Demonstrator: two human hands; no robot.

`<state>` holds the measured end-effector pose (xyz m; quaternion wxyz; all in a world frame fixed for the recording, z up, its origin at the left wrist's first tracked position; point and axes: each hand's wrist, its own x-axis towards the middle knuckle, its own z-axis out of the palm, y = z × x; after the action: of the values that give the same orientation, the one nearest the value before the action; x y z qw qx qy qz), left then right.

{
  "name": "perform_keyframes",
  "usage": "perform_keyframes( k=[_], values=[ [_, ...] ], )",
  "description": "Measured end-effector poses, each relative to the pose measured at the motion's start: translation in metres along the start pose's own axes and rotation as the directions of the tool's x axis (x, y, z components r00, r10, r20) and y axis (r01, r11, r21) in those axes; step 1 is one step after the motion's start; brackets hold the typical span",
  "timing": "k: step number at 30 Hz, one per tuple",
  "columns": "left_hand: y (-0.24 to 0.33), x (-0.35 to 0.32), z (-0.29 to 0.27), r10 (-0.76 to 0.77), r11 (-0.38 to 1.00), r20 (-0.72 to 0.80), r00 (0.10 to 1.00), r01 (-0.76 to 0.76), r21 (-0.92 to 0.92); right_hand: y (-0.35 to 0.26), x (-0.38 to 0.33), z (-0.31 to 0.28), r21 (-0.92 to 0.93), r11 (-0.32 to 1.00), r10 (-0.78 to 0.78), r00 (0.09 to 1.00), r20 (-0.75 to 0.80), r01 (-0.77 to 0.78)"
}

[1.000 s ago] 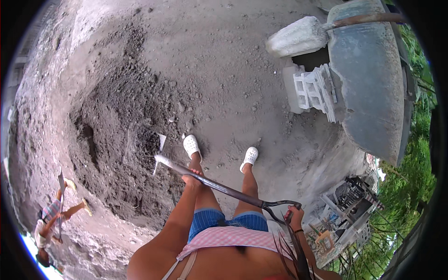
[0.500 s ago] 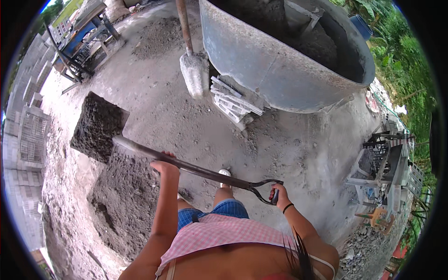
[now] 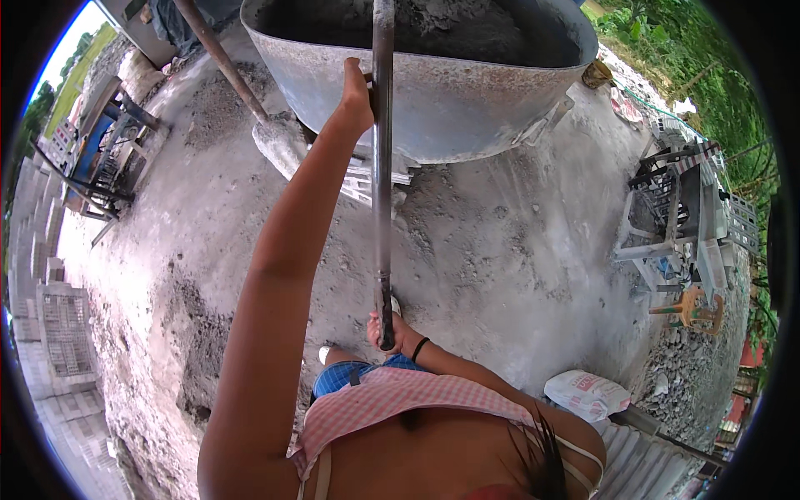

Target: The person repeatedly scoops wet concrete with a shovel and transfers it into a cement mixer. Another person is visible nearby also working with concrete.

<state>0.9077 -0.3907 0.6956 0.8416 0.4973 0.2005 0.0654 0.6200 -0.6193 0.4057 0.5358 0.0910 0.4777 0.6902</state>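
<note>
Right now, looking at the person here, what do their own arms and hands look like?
These are human, not machine: the left hand and right hand show no gloves. Both arms are sleeveless. A thin black band circles the right wrist; none shows on the left.

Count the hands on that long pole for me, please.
2: the left hand higher up the pole, seen against the metal tub, and the right hand at the pole's near end. No other hands show; both are partly hidden.
</note>
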Motion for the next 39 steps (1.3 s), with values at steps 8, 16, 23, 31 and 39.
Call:
perform_keyframes(
  k=[8, 16, 23, 31, 39],
  values=[
    [-0.048, -0.068, -0.066, -0.09, 0.898, 0.067, 0.994, 0.11, -0.426, -0.001, -0.091, -0.056, -0.461, 0.605, -0.763, 0.637, -0.105, 0.649],
    [-0.177, -0.298, -0.271, -0.061, 0.43, -0.083, 0.995, -0.049, -0.901, -0.031, -0.183, -0.043, -0.851, 0.2, -0.968, 0.231, -0.095, 0.486],
    [-0.184, -0.484, -0.282, 0.077, 0.364, -0.488, 0.869, -0.48, -0.798, -0.064, -0.105, 0.019, -0.973, 0.086, -0.781, 0.621, 0.067, 0.214],
    [-0.092, -0.639, -0.328, 0.273, 0.537, -0.738, 0.616, -0.735, -0.414, 0.014, 0.047, 0.087, -0.791, 0.611, -0.135, 0.982, -0.133, -0.023],
    [-0.293, -0.638, -0.45, -0.445, 0.126, -0.834, 0.327, -0.899, -0.42, 0.012, 0.097, 0.052, -0.946, 0.299, -0.629, 0.719, -0.295, -0.127]
  ],
)
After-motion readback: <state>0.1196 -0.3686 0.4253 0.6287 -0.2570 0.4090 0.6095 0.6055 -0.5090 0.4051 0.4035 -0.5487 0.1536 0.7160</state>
